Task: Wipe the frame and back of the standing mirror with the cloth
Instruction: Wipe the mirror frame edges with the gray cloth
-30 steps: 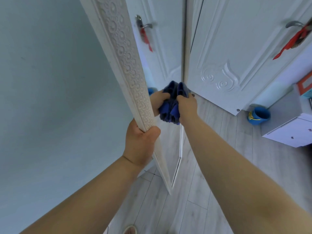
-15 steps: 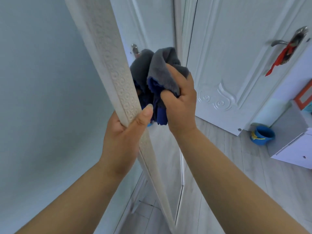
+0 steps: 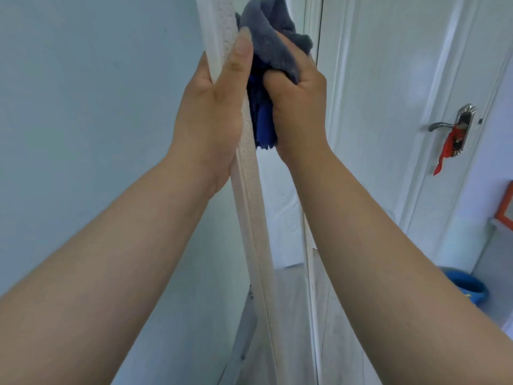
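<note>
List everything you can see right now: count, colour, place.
mirror frame: one, white and embossed, centre, running top to bottom.
cloth: one, grey and blue, bunched beside the mirror frame near the top.
door: one, white, right.
door handle: one, silver, on the door.
ribbon: one, red, hanging from the door handle.
tub: one, blue, floor, lower right.
wall: one, pale blue, left.
left hand: one, grips the mirror frame.
right hand: one, grips the cloth.

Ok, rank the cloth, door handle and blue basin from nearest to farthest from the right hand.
1. cloth, gripped in the right hand.
2. door handle, off to the right, mid height.
3. blue basin, far down at lower right.
</note>
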Demonstrator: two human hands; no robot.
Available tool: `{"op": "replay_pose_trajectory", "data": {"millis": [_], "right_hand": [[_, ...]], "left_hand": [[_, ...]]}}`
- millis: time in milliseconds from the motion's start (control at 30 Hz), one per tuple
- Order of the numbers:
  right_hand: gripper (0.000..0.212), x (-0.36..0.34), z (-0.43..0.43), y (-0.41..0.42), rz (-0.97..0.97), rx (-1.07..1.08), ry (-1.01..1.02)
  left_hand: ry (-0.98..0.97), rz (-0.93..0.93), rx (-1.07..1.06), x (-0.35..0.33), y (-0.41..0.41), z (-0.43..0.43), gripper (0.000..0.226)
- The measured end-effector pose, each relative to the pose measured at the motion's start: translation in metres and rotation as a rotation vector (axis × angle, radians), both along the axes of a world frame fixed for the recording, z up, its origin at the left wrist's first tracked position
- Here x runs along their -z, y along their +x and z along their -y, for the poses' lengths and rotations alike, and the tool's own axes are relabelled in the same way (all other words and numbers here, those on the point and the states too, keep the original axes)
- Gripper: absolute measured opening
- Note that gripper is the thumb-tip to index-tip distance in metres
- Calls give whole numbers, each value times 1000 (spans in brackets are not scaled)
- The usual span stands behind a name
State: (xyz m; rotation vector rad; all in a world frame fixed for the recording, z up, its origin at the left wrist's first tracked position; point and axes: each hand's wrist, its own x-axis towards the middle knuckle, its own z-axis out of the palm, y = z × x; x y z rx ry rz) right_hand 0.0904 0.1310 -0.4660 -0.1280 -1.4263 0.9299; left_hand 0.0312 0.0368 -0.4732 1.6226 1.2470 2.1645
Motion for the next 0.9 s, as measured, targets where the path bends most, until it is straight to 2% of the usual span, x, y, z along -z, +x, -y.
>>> {"op": "replay_pose_trajectory", "data": {"millis": [133,267,367,467,533,600,700,800,900], "right_hand": [[37,22,22,8,-78,-169,39],[24,67,31,22,52,-28,26],[30,110,39,34,130,-9,2],[30,166,55,43,61,-60,140],[24,186,60,42,59,33,247],[23,177,58,38,66,113,286],[23,119,54,30,51,132,365],[19,91,48,25,58,112,411],[45,127,49,28,160,-10,332]], "left_hand": [[30,13,-62,3,3,1,46],[3,63,-52,4,5,0,61],[2,71,-131,5,6,-1,62],[-4,53,-122,6,3,-2,65],[-10,24,-102,7,2,-2,63],[-5,14,-114,7,2,-2,59],[-15,-12,-171,5,3,2,43],[-39,-11,-128,6,-2,1,45],[-19,-5,-125,6,-3,1,37]]}}
